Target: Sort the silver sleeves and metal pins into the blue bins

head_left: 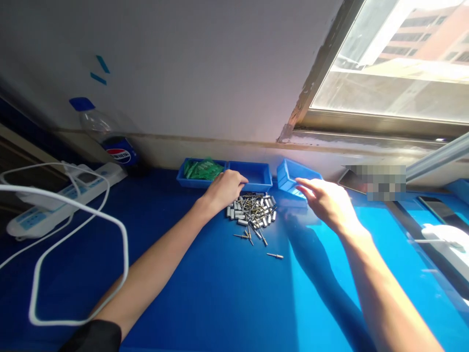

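My left hand (pixel 224 191) is closed at the front rim of a shallow blue bin (pixel 262 186), its fingertips curled over the edge. Joined to that bin's left side is another blue bin (pixel 198 183) with green plastic packets (pixel 203 169) in it. My right hand (pixel 328 201) pinches the near rim of a separate blue bin (pixel 283 175), which sits askew to the right. In front of the bins lies a pile of pop rivets and short silver metal pieces (pixel 252 209). One loose rivet (pixel 275 255) lies apart, nearer to me.
A white power strip (pixel 32 217) and a looping white cable (pixel 126 244) are at the left, the cable crossing over my left forearm. Behind stands a cola bottle (pixel 119 151) against the wall. A phone-like dark slab (pixel 437 209) and a white device (pixel 445 239) lie at the right.
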`<action>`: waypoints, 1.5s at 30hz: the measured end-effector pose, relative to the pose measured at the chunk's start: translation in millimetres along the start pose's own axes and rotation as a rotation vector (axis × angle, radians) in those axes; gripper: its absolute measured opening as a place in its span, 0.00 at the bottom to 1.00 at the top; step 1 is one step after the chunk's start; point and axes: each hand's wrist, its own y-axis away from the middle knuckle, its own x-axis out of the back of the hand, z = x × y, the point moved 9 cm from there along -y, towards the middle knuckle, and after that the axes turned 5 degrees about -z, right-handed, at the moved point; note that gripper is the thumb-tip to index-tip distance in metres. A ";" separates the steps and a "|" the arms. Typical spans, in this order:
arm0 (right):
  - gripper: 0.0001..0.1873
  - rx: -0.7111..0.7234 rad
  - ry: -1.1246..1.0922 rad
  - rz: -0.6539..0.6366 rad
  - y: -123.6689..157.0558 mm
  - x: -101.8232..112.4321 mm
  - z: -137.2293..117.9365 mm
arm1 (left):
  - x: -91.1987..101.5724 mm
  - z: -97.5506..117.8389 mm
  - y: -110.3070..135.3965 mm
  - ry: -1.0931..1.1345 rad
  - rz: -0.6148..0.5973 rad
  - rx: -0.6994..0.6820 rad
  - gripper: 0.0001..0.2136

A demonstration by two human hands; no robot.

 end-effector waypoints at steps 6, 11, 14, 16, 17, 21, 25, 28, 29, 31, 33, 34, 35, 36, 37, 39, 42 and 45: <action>0.21 -0.027 0.000 -0.051 2.8 -54.1 -5.2 | 0.9 -4.2 -0.2 0.005 0.001 -0.037 0.15; 0.21 0.032 -0.362 0.136 10.7 -59.0 -11.9 | -0.7 -2.9 0.4 0.011 -0.025 -0.079 0.13; 0.20 0.061 -0.514 0.152 16.0 -60.5 -15.8 | 0.0 -2.6 1.4 0.003 -0.021 -0.071 0.14; 0.20 0.057 -0.545 0.185 19.5 -55.9 -16.4 | 1.4 -0.6 3.2 0.002 -0.021 -0.072 0.14; 0.19 0.050 -0.540 0.213 21.4 -51.7 -16.1 | 2.8 0.9 4.6 0.004 -0.021 -0.075 0.14; 0.10 0.065 -0.495 0.247 27.2 -37.4 -21.4 | 14.4 9.9 12.3 0.028 -0.041 -0.113 0.15; 0.03 0.156 -0.514 0.235 30.3 -26.9 -42.8 | 31.0 12.0 23.4 0.042 -0.114 -0.138 0.13; 0.05 0.232 -0.503 0.213 22.1 -23.2 -72.2 | 35.3 -3.1 36.5 0.047 -0.248 -0.059 0.11; 0.06 0.265 -0.488 0.196 16.2 -23.4 -85.1 | 35.0 -10.2 42.4 0.049 -0.296 -0.029 0.11; 0.10 0.348 -0.421 0.168 1.3 -25.3 -114.3 | 33.8 -24.5 54.7 0.052 -0.362 0.015 0.11; 0.14 0.437 -0.347 0.131 -15.9 -31.2 -144.5 | 32.5 -38.4 65.6 0.056 -0.374 0.035 0.12; 0.15 0.468 -0.306 0.117 -24.8 -35.2 -158.1 | 31.6 -45.4 70.2 0.059 -0.363 0.043 0.12; 0.15 0.490 -0.255 0.100 -33.5 -40.7 -170.6 | 30.4 -52.4 74.4 0.065 -0.349 0.055 0.12; 0.15 0.508 -0.209 0.076 -41.7 -47.5 -182.1 | 28.7 -59.3 78.1 0.076 -0.334 0.070 0.11; 0.14 0.524 -0.173 0.056 -49.0 -54.3 -192.4 | 26.7 -65.8 81.6 0.090 -0.320 0.088 0.11; 0.13 0.537 -0.119 0.026 -61.7 -67.5 -208.3 | 22.5 -75.4 87.6 0.117 -0.300 0.113 0.09; 0.09 0.516 -0.078 0.018 -76.4 -82.3 -220.4 | 19.7 -80.9 94.0 0.146 -0.278 0.108 0.08; 0.09 0.513 -0.145 0.026 -85.3 -88.0 -224.6 | 19.8 -84.5 97.8 0.183 -0.277 0.097 0.10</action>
